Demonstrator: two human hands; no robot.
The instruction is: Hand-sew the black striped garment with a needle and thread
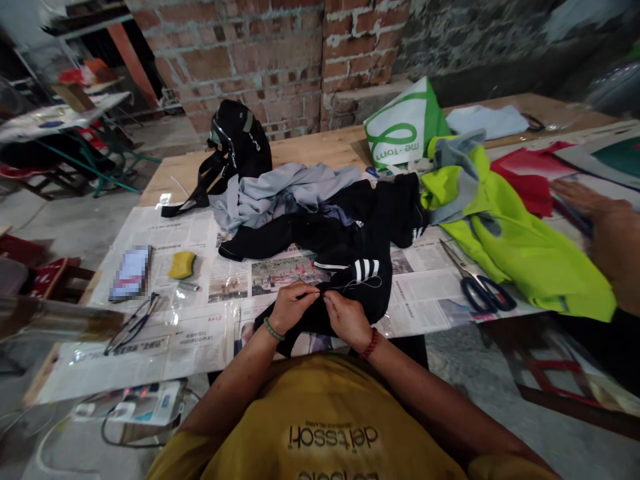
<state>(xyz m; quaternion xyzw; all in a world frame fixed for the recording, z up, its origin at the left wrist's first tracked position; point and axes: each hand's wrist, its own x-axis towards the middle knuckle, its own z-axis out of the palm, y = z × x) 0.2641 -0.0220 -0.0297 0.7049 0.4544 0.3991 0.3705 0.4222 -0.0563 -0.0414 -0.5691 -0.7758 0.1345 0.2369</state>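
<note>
A black garment with white stripes (383, 240) lies bunched at the table's front edge. My left hand (296, 307) is closed in a pinch on its dark cloth. Close beside it, my right hand (349, 320) also pinches the cloth, the fingertips of both hands nearly meeting. A thin pale thread (370, 283) loops over the black fabric just above my right hand. Any needle between the fingers is too small to make out. Behind the black garment rests a crumpled grey cloth (295, 190).
Scissors (483, 287) and a neon-yellow garment (525, 253) lie to the right, near another person's hand (595, 207). At left are a yellow sponge (181, 265), glasses (135, 323) and a blurred-out rectangular item (131, 272). A black bag (255, 143) and a green-white bag (405, 127) stand behind.
</note>
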